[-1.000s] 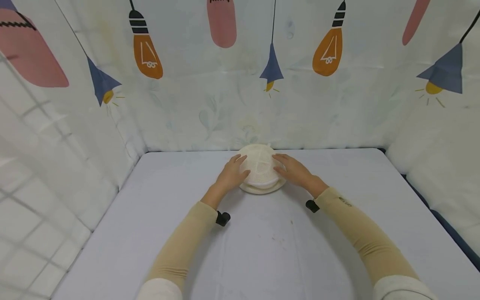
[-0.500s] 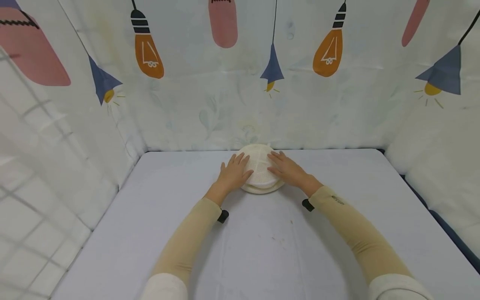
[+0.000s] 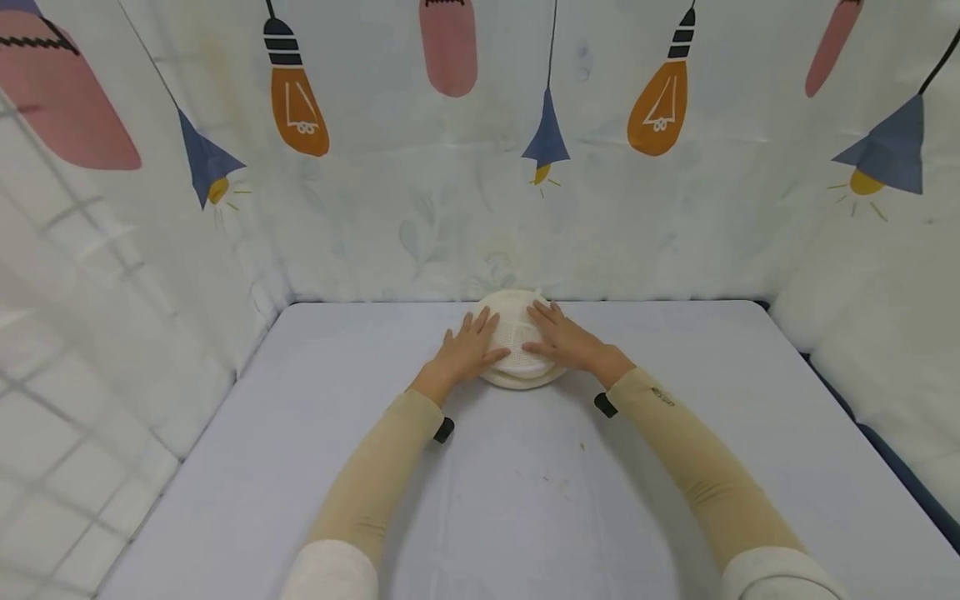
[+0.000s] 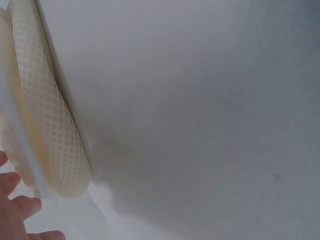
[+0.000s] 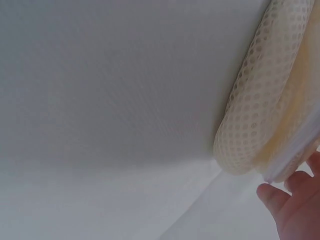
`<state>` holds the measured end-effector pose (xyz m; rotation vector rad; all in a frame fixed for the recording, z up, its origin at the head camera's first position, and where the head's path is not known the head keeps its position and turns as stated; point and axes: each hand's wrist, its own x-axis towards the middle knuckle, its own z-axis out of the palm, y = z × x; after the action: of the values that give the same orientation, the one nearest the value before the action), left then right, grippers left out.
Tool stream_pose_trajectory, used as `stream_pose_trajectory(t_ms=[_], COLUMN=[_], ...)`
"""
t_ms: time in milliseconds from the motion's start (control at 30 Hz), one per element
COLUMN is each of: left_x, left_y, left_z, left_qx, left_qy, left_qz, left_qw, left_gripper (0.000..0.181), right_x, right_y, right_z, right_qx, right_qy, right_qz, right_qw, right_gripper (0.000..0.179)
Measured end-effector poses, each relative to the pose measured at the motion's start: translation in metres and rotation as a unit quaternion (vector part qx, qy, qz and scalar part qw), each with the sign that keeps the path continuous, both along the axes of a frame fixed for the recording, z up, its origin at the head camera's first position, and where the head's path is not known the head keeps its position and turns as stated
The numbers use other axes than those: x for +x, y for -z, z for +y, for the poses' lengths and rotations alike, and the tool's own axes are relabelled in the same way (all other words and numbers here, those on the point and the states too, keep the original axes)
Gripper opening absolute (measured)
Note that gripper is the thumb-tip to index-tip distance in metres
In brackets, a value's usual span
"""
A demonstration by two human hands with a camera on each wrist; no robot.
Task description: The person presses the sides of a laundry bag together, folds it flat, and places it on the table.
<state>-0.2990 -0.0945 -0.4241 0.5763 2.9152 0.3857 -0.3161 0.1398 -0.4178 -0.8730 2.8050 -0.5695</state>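
A round cream mesh laundry bag [image 3: 515,335] lies at the far edge of the table, domed on top with a wider rim below. My left hand [image 3: 463,348] rests on its left side, fingers spread and mostly straight. On the opposite side, my right hand [image 3: 567,340] lies over the bag with extended fingers. Close up in the left wrist view, the mesh bag [image 4: 57,135] has a thick padded edge and a white strip, with fingertips [image 4: 30,205] beside it. The right wrist view shows the same mesh edge [image 5: 250,120] and the right fingers [image 5: 272,197] near the white strip.
A white cloth covers the table [image 3: 517,500], with a few small specks on it. Behind stands a fabric wall [image 3: 360,225] printed with lamps and bulbs. More white fabric hangs along the left and right sides.
Both hands have moved inward over the bag, the right hand shifting left and the left hand slightly right. Their fingers lie further onto its top. The bag stays in about the same place.
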Motion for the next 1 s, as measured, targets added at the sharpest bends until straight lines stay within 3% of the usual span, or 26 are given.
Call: stream_pose_trajectory(t_ms=[333, 667, 1000], left_x=[0.001, -0.003, -0.006], left_y=[-0.005, -0.001, 0.005], left_z=[0.006, 0.004, 0.005], left_qx=[-0.031, -0.047, -0.057], left_qy=[0.007, 0.023, 0.016], left_qz=[-0.007, -0.01, -0.016], left_qw=[0.9995, 0.9986, 0.9981], left_gripper=[0.084, 0.085, 0.086], right_x=[-0.004, -0.003, -0.004], right_y=[0.0, 0.003, -0.001], right_z=[0.006, 0.005, 0.002], right_qx=[0.052, 0.085, 0.127], right_qy=[-0.016, -0.028, -0.027], right_qz=[-0.007, -0.02, -0.035], right_qw=[0.9985, 0.9958, 0.991], right_gripper=[0.093, 0.094, 0.095])
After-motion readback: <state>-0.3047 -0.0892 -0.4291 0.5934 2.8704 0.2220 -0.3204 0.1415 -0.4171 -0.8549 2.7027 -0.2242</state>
